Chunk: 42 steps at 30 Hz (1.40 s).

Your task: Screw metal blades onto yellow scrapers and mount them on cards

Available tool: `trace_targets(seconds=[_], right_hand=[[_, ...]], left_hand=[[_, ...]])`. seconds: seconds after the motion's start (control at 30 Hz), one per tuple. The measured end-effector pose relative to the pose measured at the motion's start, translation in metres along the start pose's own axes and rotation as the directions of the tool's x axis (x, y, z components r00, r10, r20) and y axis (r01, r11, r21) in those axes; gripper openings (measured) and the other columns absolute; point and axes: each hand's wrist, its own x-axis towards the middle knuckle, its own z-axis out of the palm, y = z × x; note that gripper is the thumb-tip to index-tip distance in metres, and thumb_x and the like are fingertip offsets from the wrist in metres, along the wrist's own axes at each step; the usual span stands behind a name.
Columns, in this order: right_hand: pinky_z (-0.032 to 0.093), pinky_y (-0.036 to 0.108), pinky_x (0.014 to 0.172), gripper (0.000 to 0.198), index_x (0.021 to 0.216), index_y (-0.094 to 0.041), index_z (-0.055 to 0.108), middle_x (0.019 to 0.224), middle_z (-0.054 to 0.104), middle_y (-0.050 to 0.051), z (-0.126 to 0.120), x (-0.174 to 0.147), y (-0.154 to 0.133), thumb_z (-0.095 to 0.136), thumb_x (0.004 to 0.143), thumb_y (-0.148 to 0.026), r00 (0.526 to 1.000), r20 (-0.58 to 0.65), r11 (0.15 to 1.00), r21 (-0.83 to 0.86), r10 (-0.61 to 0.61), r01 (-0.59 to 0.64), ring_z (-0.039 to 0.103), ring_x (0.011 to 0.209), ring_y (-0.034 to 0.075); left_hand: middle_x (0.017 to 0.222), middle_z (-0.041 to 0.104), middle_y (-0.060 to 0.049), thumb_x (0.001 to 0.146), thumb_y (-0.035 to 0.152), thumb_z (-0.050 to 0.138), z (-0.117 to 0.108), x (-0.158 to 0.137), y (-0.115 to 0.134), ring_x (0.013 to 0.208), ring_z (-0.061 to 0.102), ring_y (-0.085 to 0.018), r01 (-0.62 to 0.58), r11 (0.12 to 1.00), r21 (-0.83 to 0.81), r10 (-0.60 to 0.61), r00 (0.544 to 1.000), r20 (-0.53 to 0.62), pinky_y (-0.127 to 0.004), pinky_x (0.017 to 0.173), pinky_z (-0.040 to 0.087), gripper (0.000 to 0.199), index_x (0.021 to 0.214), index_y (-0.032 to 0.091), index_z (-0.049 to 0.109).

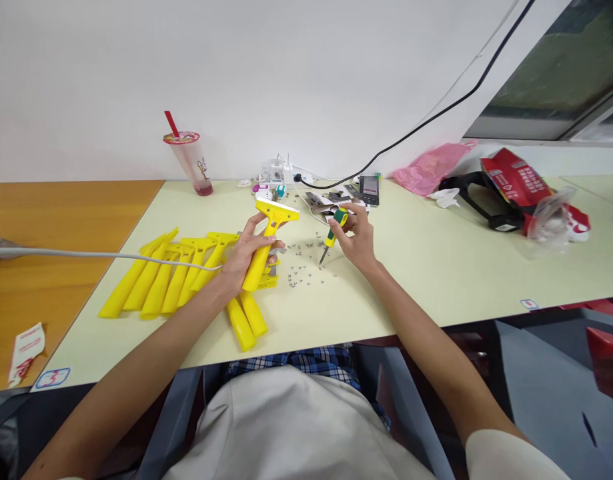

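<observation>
While a yellow scraper (259,268) is gripped by the left fingers (251,228), a screwdriver (331,238), right of it, is pinched by the right fingers (360,217).

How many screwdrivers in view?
1: the green-and-yellow screwdriver in the right hand, tip pointing down among small metal pieces on the table. Others could be hidden beneath the yellow scrapers or under the arms.

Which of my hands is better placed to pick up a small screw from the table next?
Probably your right hand: it holds the green-and-yellow screwdriver, tip pointing down among the small screws. Your left hand is occupied with a yellow scraper, left of them.
</observation>
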Motion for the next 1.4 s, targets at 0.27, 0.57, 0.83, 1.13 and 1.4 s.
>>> trace_targets(seconds=[0.27, 0.57, 0.83, 1.13, 1.4], right_hand=[[0.053, 0.031, 0.062, 0.049, 0.127, -0.032, 0.062, 0.075, 0.062, -0.007, 0.0, 0.0, -0.002, 0.08, 0.097, -0.064, 0.997, 0.037, 0.998, 0.03, 0.062, -0.063, 0.059, 0.063, 0.015], [0.056, 0.03, 0.057, 0.049, 0.126, -0.032, 0.056, 0.084, 0.065, -0.004, 0.0, 0.005, -0.012, 0.075, 0.099, -0.069, 0.979, -0.113, 0.971, 0.187, 0.171, -0.148, 0.066, 0.065, 0.015], [0.046, 0.025, 0.042, 0.048, 0.12, -0.033, 0.05, 0.077, 0.058, -0.008, -0.003, 0.014, -0.027, 0.075, 0.1, -0.069, 0.936, -0.254, 0.94, 0.297, 0.245, -0.165, 0.057, 0.05, 0.011], [0.042, 0.025, 0.041, 0.048, 0.118, -0.034, 0.047, 0.077, 0.057, -0.009, -0.002, 0.015, -0.031, 0.074, 0.1, -0.069, 0.939, -0.254, 0.936, 0.319, 0.233, -0.146, 0.054, 0.047, 0.01], [0.044, 0.025, 0.043, 0.051, 0.119, -0.034, 0.046, 0.074, 0.061, -0.01, 0.002, 0.011, -0.033, 0.077, 0.098, -0.067, 0.956, -0.185, 0.926, 0.344, 0.227, -0.153, 0.056, 0.048, 0.011]], left_hand=[[0.144, 0.072, -0.009, 0.077, 0.015, 0.087, 0.003, -0.003, 0.0, 0.083, 0.077, -0.014, -0.015, 1.0, 0.017, 0.015, 1.0, 0.017, -0.018, 0.056, 0.053, 0.075, 0.145, 0.03, 0.057], [0.126, 0.08, -0.011, 0.077, 0.011, 0.087, 0.003, -0.001, -0.003, 0.067, 0.072, -0.011, 0.16, 0.987, -0.028, -0.162, 0.984, -0.069, -0.017, 0.049, 0.051, 0.082, 0.15, 0.026, 0.053], [0.137, 0.076, -0.023, 0.08, 0.001, 0.084, 0.004, -0.002, -0.014, 0.1, 0.084, -0.026, 0.407, 0.909, -0.088, -0.409, 0.913, -0.005, -0.015, 0.047, 0.054, 0.082, 0.153, 0.019, 0.052], [0.137, 0.077, -0.025, 0.08, 0.001, 0.083, 0.011, -0.012, -0.012, 0.104, 0.085, -0.031, 0.505, 0.861, -0.06, -0.5, 0.862, 0.083, -0.017, 0.042, 0.052, 0.095, 0.166, 0.016, 0.045], [0.14, 0.075, -0.026, 0.081, 0.0, 0.082, 0.012, -0.014, -0.011, 0.1, 0.086, -0.029, 0.524, 0.847, -0.093, -0.508, 0.848, 0.153, -0.016, 0.043, 0.052, 0.09, 0.163, 0.018, 0.051]])
